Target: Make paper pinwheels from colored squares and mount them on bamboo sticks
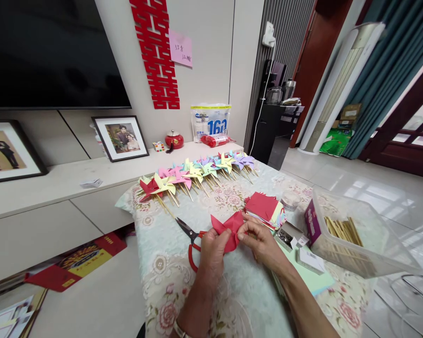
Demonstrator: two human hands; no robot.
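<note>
A red paper pinwheel (234,222), its blades folded in, is held between my two hands above the flowered tablecloth. My left hand (213,249) closes on its left side, thumb on top. From the right, my right hand (259,237) pinches it near the middle; anything small between those fingertips is hidden. Scissors (190,233) with red handles lie just left of my left hand, blades pointing away. Beyond my right hand sits a stack of paper squares (262,206), red on top. A small open box of metal pins (285,237) is beside my right wrist.
Finished pinwheels (193,174) on sticks lie in a row along the table's far side. On the right stand a clear plastic bin (384,253) holding wooden sticks (343,231), a white box (310,260) and green paper sheets (305,277). A round clear container (291,201) is behind them.
</note>
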